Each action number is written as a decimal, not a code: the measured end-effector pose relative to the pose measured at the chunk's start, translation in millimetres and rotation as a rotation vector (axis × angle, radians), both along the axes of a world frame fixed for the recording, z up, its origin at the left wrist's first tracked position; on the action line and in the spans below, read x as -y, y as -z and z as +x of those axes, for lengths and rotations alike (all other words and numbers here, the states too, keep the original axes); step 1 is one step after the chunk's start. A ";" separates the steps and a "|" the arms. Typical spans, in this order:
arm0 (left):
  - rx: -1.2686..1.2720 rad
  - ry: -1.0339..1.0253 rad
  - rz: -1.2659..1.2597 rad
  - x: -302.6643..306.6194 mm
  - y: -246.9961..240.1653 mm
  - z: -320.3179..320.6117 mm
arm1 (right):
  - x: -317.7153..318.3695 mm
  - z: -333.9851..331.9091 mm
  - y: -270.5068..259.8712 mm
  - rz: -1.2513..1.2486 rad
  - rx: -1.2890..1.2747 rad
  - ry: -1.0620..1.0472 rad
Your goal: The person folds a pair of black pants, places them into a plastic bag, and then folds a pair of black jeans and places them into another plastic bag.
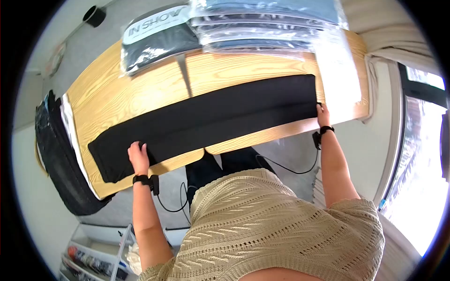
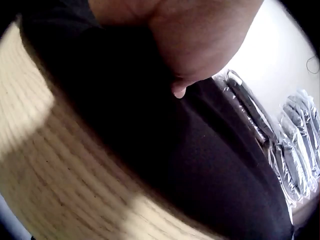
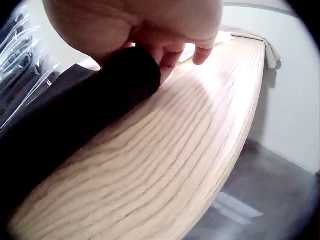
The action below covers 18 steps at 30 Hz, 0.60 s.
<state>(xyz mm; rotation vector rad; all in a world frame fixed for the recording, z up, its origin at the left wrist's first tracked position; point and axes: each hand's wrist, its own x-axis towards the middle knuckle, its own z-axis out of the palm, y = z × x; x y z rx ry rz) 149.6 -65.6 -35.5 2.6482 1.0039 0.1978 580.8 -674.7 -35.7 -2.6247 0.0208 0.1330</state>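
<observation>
A pair of black trousers [image 1: 206, 114], folded lengthwise into a long strip, lies flat along the front of the wooden table. My left hand [image 1: 138, 158] rests on the near side of the wider left end. In the left wrist view the palm of that hand [image 2: 200, 40] is over the black cloth [image 2: 150, 125], and most of its fingers are hidden. At the narrow right end, my right hand [image 1: 323, 115] pinches the near corner. The right wrist view shows its fingers [image 3: 170, 62] curled round the end of the folded cloth [image 3: 100, 95].
Clear-bagged folded garments [image 1: 262, 28] are stacked along the table's far side, beside a bagged dark garment [image 1: 159, 40] with a white label. Dark jeans [image 1: 61, 159] hang over the left edge. A white sheet [image 1: 340, 70] lies at right. Cables [image 1: 293, 172] run from both wrists.
</observation>
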 end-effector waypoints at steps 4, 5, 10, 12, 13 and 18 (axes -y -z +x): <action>-0.073 0.031 -0.023 -3.8 -1.1 -0.6 | -14.3 -3.6 -14.6 0.024 0.051 0.039; -0.078 0.028 -0.009 -4.4 1.6 -1.6 | -15.6 -3.9 -18.3 -0.026 0.061 0.055; -0.131 0.034 0.001 -6.4 7.4 -2.0 | -23.5 -9.3 -18.5 -0.145 0.057 0.059; -0.129 0.038 0.005 -8.3 8.8 -4.1 | -24.8 -3.3 -16.8 -0.174 0.104 0.014; -0.125 0.041 0.003 -7.5 9.4 -6.1 | -25.0 -0.6 -16.7 -0.210 0.154 -0.031; -0.144 0.052 0.024 -10.3 11.0 -6.5 | -28.9 4.4 -15.8 -0.299 0.193 -0.056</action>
